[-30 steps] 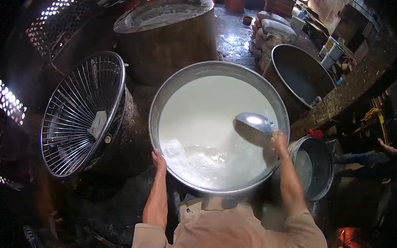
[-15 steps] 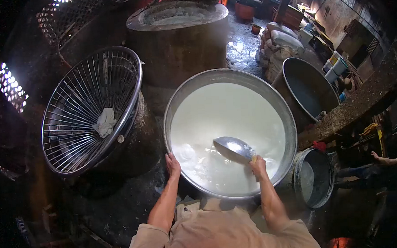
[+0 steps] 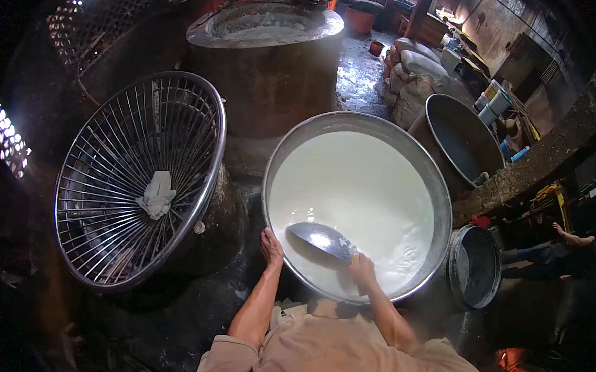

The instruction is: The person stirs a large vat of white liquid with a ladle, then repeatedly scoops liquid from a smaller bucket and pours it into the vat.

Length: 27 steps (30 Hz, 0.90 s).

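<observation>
A wide round metal vat (image 3: 442,190) stands right in front of me, holding a milky white liquid (image 3: 358,176). My left hand (image 3: 271,246) grips the vat's near left rim. In my right hand (image 3: 362,271) is the short handle of a large metal scoop (image 3: 322,240). The scoop's rounded bowl points left, low over the liquid near the left side. Foam and ripples show on the liquid's surface to the right of my right hand. My palm and fingers hide most of the scoop's handle.
Left of the vat, a slatted metal basket (image 3: 218,143) with a white cloth (image 3: 157,195) tilts on a drum. A large round stove-like basin (image 3: 266,86) stands behind. To the right are an open metal pot (image 3: 467,140), a smaller bucket (image 3: 476,267) and a person's bare foot (image 3: 574,236).
My right hand has swept the scoop left across the liquid, from near the middle toward the left rim. My left hand stays on the rim. The view has shifted slightly.
</observation>
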Each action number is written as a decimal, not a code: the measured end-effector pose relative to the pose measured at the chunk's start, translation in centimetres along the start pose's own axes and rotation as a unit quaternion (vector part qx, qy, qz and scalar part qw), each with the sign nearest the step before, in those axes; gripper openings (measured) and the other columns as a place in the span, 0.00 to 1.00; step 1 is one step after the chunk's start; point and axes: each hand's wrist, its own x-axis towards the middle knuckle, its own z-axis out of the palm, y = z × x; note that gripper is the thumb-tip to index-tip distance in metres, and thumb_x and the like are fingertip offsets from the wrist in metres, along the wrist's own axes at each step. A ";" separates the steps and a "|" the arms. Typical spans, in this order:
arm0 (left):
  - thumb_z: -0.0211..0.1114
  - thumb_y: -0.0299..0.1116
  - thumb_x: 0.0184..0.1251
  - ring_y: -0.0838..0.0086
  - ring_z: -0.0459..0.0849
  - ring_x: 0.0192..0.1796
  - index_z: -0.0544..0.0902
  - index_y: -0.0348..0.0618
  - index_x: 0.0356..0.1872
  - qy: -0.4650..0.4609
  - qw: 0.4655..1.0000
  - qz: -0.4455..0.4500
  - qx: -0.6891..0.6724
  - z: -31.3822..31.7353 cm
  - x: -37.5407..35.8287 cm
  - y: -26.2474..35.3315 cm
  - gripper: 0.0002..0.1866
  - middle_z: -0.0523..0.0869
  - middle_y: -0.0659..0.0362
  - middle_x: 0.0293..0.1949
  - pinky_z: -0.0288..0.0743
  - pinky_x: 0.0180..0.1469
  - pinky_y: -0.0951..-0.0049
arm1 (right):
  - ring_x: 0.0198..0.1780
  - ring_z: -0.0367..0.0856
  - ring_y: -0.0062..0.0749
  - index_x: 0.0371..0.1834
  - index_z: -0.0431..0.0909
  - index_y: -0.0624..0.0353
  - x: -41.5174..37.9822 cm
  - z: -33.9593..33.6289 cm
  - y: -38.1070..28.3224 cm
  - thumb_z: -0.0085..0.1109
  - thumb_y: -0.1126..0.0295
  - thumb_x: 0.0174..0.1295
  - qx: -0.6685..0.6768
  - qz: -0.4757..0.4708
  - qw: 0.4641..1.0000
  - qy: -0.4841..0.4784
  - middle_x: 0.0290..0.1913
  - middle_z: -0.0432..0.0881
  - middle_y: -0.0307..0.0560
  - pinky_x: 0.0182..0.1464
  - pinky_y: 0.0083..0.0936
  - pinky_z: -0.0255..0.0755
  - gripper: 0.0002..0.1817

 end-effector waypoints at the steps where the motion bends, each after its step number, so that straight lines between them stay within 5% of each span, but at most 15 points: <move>1: 0.34 0.52 0.68 0.45 0.73 0.50 0.74 0.34 0.45 0.010 1.000 0.017 0.001 0.6 0.4 -0.9 0.30 0.76 0.38 0.46 0.64 0.51 0.55 | 0.17 0.77 0.33 0.42 0.72 0.63 -0.3 0.2 -1.1 0.55 0.71 0.47 0.022 0.046 0.999 -0.004 0.19 0.77 0.51 0.17 0.29 0.74 0.17; 5: 0.36 0.51 0.69 0.46 0.73 0.51 0.74 0.34 0.48 0.003 1.000 0.022 0.011 0.5 0.2 -0.9 0.29 0.77 0.40 0.47 0.64 0.53 0.55 | 0.16 0.73 0.26 0.42 0.72 0.63 -1.4 -0.6 -4.9 0.56 0.72 0.49 0.163 0.110 0.979 -0.061 0.17 0.73 0.43 0.16 0.24 0.70 0.15; 10: 0.38 0.48 0.70 0.45 0.73 0.49 0.72 0.36 0.50 -0.006 0.997 0.065 0.035 0.4 -0.2 -1.3 0.25 0.77 0.40 0.46 0.64 0.51 0.53 | 0.16 0.71 0.24 0.46 0.73 0.62 0.9 -3.7 -10.7 0.58 0.73 0.48 0.135 0.092 0.985 -0.053 0.19 0.74 0.42 0.16 0.22 0.68 0.19; 13: 0.39 0.46 0.70 0.44 0.72 0.47 0.73 0.34 0.47 0.007 0.998 0.056 0.011 0.6 -0.1 -0.7 0.23 0.77 0.39 0.44 0.63 0.50 0.52 | 0.14 0.70 0.23 0.41 0.73 0.62 5.0 -4.4 -12.6 0.60 0.72 0.46 0.101 0.020 0.995 0.004 0.18 0.73 0.40 0.14 0.22 0.66 0.17; 17: 0.40 0.44 0.70 0.44 0.73 0.46 0.73 0.33 0.45 0.033 0.996 0.087 0.011 0.6 -0.4 -0.5 0.22 0.77 0.39 0.41 0.64 0.47 0.52 | 0.19 0.78 0.37 0.41 0.70 0.64 12.9 -2.0 -12.4 0.55 0.71 0.45 -0.042 -0.106 0.987 0.112 0.26 0.79 0.54 0.19 0.31 0.73 0.17; 20: 0.40 0.43 0.70 0.44 0.74 0.44 0.73 0.33 0.43 0.016 0.995 0.096 0.025 0.6 -0.1 -0.7 0.22 0.78 0.39 0.39 0.65 0.46 0.53 | 0.20 0.79 0.38 0.40 0.71 0.64 16.4 -0.3 -12.2 0.54 0.72 0.46 -0.121 -0.077 0.985 0.098 0.26 0.79 0.55 0.20 0.32 0.75 0.16; 22: 0.41 0.43 0.70 0.44 0.74 0.44 0.74 0.32 0.41 0.029 0.994 0.102 0.014 0.7 0.0 -0.6 0.21 0.77 0.38 0.38 0.65 0.45 0.53 | 0.33 0.82 0.50 0.44 0.72 0.65 16.9 0.0 -12.7 0.59 0.68 0.46 -0.134 0.016 0.991 -0.006 0.32 0.80 0.61 0.36 0.39 0.78 0.20; 27: 0.41 0.43 0.70 0.45 0.74 0.43 0.74 0.31 0.39 0.039 0.992 0.119 0.026 1.0 0.4 -0.9 0.21 0.77 0.38 0.38 0.65 0.45 0.53 | 0.34 0.82 0.48 0.40 0.74 0.67 14.9 0.7 -10.8 0.61 0.69 0.46 -0.158 0.069 0.984 -0.053 0.36 0.81 0.58 0.37 0.38 0.78 0.18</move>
